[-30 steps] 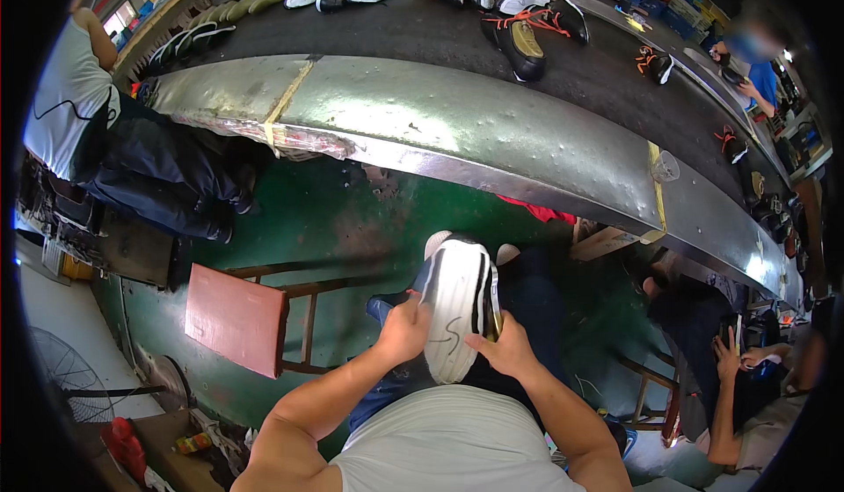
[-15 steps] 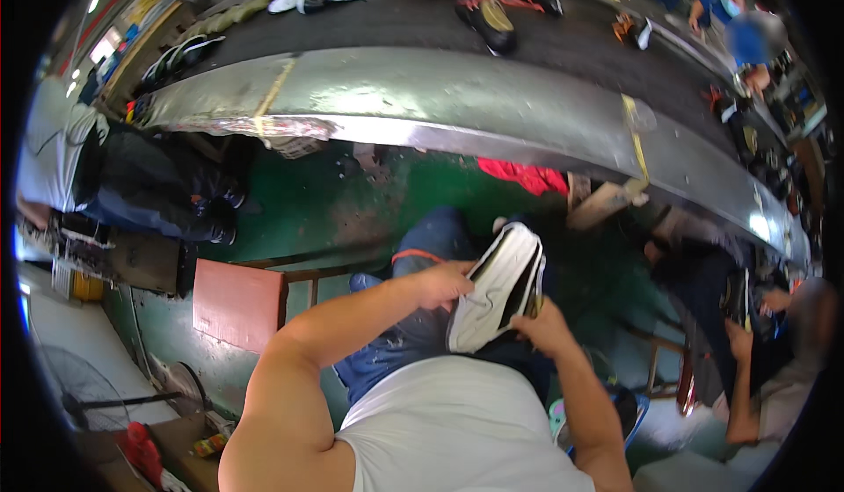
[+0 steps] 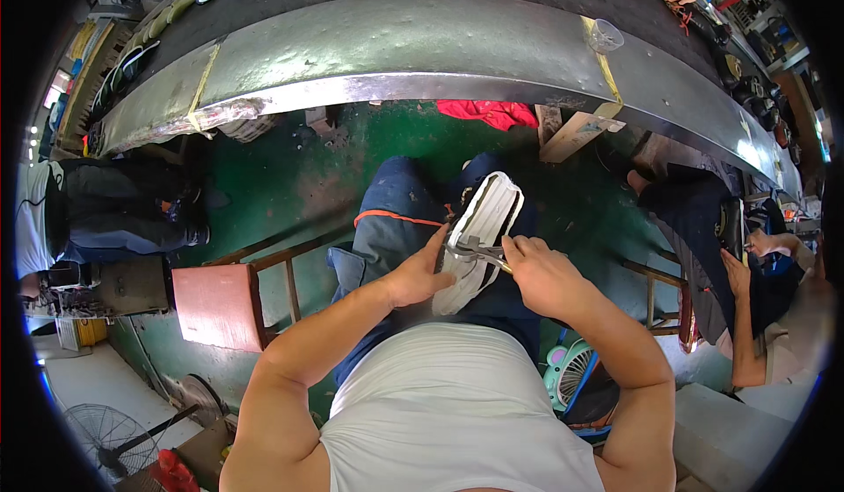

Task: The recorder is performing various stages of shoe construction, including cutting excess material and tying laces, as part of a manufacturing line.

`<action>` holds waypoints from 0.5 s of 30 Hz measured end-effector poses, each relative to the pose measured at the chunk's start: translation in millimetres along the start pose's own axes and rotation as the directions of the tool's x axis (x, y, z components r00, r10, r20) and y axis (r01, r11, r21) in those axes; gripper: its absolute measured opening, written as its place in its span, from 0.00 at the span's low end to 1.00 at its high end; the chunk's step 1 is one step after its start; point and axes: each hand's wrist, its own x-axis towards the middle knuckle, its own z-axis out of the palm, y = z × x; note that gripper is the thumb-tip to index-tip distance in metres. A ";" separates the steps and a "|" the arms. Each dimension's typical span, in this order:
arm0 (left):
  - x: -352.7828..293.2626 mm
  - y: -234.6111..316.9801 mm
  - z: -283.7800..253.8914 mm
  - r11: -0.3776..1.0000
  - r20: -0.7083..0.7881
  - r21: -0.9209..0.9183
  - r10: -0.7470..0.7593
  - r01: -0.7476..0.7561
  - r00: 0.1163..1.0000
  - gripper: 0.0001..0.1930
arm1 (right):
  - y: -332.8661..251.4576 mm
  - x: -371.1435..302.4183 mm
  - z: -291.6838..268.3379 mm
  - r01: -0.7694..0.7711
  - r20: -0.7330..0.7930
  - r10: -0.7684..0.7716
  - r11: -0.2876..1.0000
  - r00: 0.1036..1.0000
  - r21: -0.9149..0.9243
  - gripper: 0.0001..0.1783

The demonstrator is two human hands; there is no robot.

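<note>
Lighting is uneven. Strong glare marks the metal counter (image 3: 422,39) at left of centre and at far right. The stool (image 3: 215,307) seat carries a pale sheen. The floor (image 3: 308,171) beneath the counter lies in shadow. Fisheye distortion bends the counter into an arc; corners fall to black.

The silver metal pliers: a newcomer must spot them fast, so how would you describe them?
Find the white cloth shirt at bottom centre. Just above, over the long white shoe sole, the bare right hand holds the pliers, shiny metal against white.
</note>
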 end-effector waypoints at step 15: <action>33.2 -9.7 4.7 0.918 -0.561 -0.341 -0.372 0.203 0.740 0.31 | -36.2 13.9 74.8 -0.210 0.060 0.214 0.798 0.975 0.565 0.14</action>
